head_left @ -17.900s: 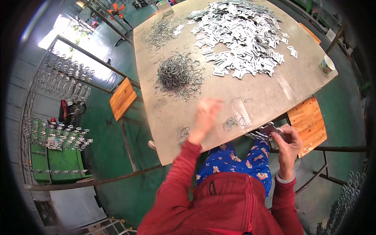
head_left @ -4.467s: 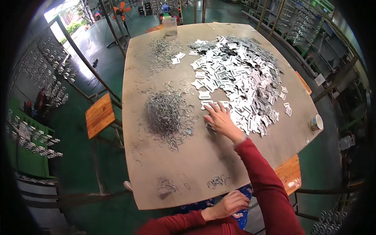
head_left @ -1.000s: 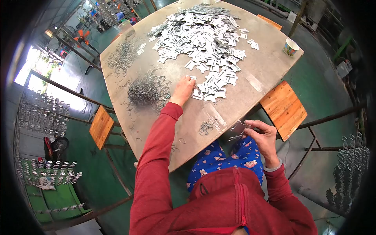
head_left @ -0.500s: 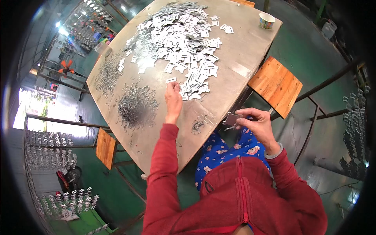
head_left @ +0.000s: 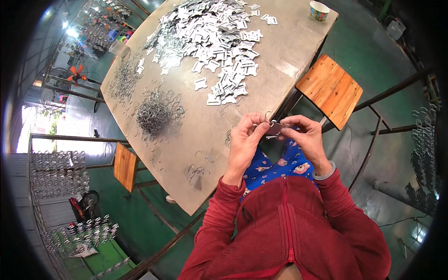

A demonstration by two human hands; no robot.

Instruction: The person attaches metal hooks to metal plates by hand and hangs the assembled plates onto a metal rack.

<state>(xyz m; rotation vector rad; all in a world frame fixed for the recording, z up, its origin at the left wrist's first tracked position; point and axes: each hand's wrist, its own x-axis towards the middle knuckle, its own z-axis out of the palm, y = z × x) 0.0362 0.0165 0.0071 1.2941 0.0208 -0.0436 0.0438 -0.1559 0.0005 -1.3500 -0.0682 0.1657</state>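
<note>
Over my lap, a small flat metal plate (head_left: 275, 129) with a dark face is held between my two hands. My right hand (head_left: 305, 137) pinches its right edge between thumb and fingers. The fingers of my left hand (head_left: 246, 140) are closed at its left edge. A thin curved wire piece (head_left: 267, 115) sticks up by the left fingertips; whether it is joined to the plate is hard to make out. Beyond my hands, a heap of similar silvery plates (head_left: 205, 37) covers the far part of the table (head_left: 275, 56).
A dense pile of curved wire pieces (head_left: 154, 116) lies on the table's left, with a looser scatter (head_left: 123, 81) behind it. A paper cup (head_left: 318, 11) stands at the far right corner. Wooden stools (head_left: 329, 91) flank the table. Racks of hanging metal parts (head_left: 60, 175) stand at left.
My left hand has come back from the near edge of the plate heap to the plate in my right hand. The right hand stays over my lap. The view has shifted slightly.
</note>
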